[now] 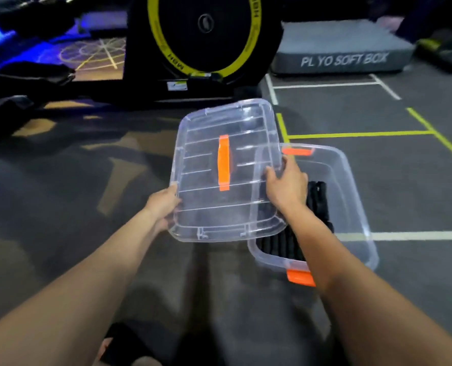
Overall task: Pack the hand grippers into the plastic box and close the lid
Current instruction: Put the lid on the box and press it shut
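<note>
The grey foam block (341,52) at the back carried white capitals on its front face reading "PL YO SOFT BOX", with a gap after "PL". The yellow ring (248,46) on the black wheel bore repeated dark lettering that looked like "MBH", seen upside down or sideways, at the lower left and upper right of the ring; blur made it uncertain. A small white sticker (177,86) below the wheel had print too small to read. An oval emblem (205,23) at the wheel's hub was illegible.
</note>
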